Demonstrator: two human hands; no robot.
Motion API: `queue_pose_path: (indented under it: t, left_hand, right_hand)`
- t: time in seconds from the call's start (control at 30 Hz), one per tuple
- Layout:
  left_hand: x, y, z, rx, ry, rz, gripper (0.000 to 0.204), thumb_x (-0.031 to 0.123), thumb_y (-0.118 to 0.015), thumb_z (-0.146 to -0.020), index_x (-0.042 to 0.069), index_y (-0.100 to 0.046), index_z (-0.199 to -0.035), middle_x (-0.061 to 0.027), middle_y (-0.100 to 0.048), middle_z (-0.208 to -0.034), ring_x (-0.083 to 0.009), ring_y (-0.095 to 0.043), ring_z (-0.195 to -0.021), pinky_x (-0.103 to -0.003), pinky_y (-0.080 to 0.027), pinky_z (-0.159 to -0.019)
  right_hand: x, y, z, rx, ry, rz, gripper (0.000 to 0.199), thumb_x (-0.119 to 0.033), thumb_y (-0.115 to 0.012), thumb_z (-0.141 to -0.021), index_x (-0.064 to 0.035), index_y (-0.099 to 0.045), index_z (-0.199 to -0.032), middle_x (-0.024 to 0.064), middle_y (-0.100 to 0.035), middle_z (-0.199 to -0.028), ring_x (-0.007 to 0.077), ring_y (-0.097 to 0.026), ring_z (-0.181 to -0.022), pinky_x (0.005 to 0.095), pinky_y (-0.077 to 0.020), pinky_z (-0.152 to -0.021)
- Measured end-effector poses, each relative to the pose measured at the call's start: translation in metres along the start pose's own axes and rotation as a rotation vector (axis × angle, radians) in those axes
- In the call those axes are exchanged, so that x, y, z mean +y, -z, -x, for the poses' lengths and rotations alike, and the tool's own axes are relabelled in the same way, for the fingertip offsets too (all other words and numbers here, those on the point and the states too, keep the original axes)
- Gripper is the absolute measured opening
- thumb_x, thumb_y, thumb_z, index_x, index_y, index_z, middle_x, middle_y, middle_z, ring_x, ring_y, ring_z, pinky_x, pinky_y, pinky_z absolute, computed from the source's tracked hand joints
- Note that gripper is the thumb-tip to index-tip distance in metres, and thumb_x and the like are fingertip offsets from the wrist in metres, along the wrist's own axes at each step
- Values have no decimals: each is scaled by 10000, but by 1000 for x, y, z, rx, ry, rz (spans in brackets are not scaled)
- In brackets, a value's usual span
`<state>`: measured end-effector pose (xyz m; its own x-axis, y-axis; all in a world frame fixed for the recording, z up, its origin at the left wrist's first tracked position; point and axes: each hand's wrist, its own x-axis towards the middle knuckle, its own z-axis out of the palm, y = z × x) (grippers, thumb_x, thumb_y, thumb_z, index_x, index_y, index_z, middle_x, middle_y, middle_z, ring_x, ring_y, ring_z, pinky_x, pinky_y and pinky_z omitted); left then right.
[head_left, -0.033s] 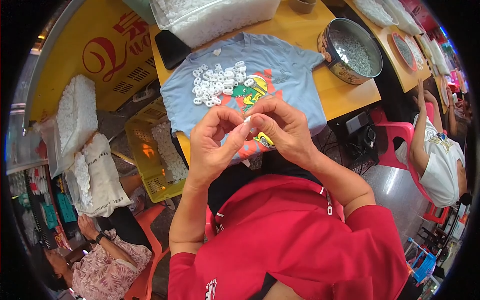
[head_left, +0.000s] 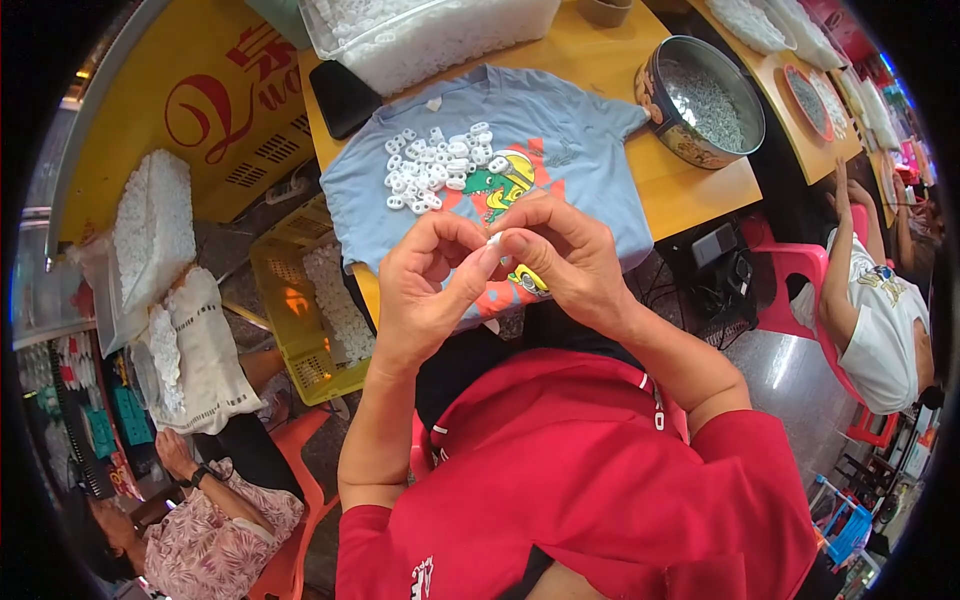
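Both my hands meet in the middle, over the near part of a light blue T-shirt (head_left: 590, 135) spread on the table. Thumb and fingers of my left hand (head_left: 432, 275) are pinched on a small white plastic piece (head_left: 494, 240). From the other side, my right hand (head_left: 565, 255) pinches the same piece; fingertips cover most of it. Just beyond lies a loose pile of white two-holed plastic pieces (head_left: 435, 165), which look like cord locks, on the shirt. At the right stands a round tin (head_left: 655, 95) of small silvery metal parts, too small to make out singly.
A clear tub (head_left: 440, 60) heaped with white pieces stands at the table's back, beside a black phone (head_left: 345, 98). A yellow crate (head_left: 275, 280) sits low at the left. People sit on both sides, one near a pink chair (head_left: 800, 265).
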<state>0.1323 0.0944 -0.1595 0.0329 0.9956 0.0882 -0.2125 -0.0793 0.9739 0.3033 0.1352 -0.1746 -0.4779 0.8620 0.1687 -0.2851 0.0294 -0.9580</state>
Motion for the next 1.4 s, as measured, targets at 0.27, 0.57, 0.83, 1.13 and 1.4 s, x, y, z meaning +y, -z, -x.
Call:
queue_pose_path:
  t: [0.27, 0.57, 0.83, 1.13, 1.4]
  left_hand:
    - [4, 1, 0, -37, 31, 42, 114, 9, -643, -901, -23, -561, -974, -65, -648, -883, -121, -654, -815, -247, -528, -743]
    - [2, -5, 3, 6, 22, 54, 99, 5, -640, -902, -23, -560, -953, -69, -648, -878, -128, -658, -798, -247, -530, -729]
    - [-8, -9, 0, 67, -135, -79, 77, 7, -612, -917, -24, -550, -948, -58, -633, -850, -112, -640, -773, -243, -520, -713]
    - [-12, 9, 11, 109, 24, -88, 97, 83, -599, -945, 0, -550, -956, -63, -633, -807, -119, -613, -742, -256, -505, -729]
    - [-17, 36, 29, 221, 68, -187, 81, 65, -609, -933, 4, -559, -955, -52, -616, -824, -104, -597, -732, -234, -478, -687]
  right_hand:
    - [-7, 4, -2, -57, 60, 186, 155, -108, -592, -955, 40, -596, -1002, 81, -578, -966, 127, -584, -830, 250, -511, -712]
    - [-5, -3, 2, 3, 88, 252, 143, -113, -572, -966, 29, -578, -982, 72, -562, -952, 116, -565, -812, 237, -494, -708]
    - [-6, -4, 2, 107, 37, 110, 173, -165, -510, -1007, 3, -544, -1033, 27, -556, -945, 74, -540, -770, 221, -462, -672]
    - [-25, 64, -65, 269, -39, 229, 222, -207, -524, -996, 6, -583, -994, 24, -585, -805, 65, -539, -692, 222, -456, -621]
    - [-47, 203, -208, 582, -8, 577, 245, -251, -633, -898, -33, -628, -1008, 18, -636, -824, 67, -566, -669, 235, -490, -576]
